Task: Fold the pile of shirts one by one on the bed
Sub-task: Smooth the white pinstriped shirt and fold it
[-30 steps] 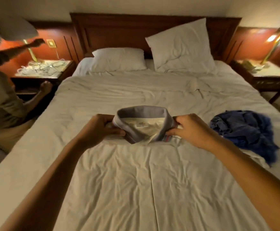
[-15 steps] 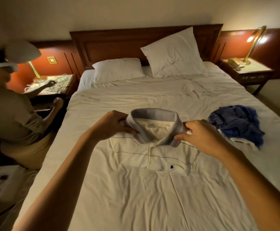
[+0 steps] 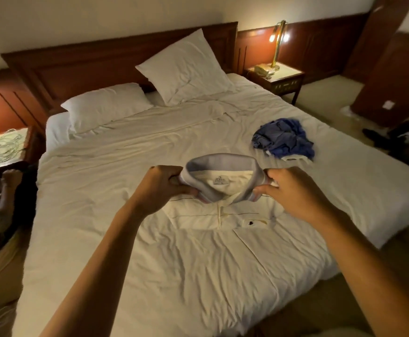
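Cream knit polo shirt w/ grey ribbed collar (image 3: 222, 216) lies folded, front up, mid white crumpled-cotton bed (image 3: 125, 147); left hand (image 3: 164, 188) & right hand (image 3: 293, 190) each have fingers curled, pinching the collar's sides; best to set it down square, smooth the soft fabric flat, keep the collar's stiffer curve upright; crumpled blue shirt pile (image 3: 283, 139) waits well apart, to the right.

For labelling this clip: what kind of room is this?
Probably a hotel bedroom: a wide white-sheeted bed against a dark wooden headboard, with a brass bedside lamp and a cream telephone beside it.
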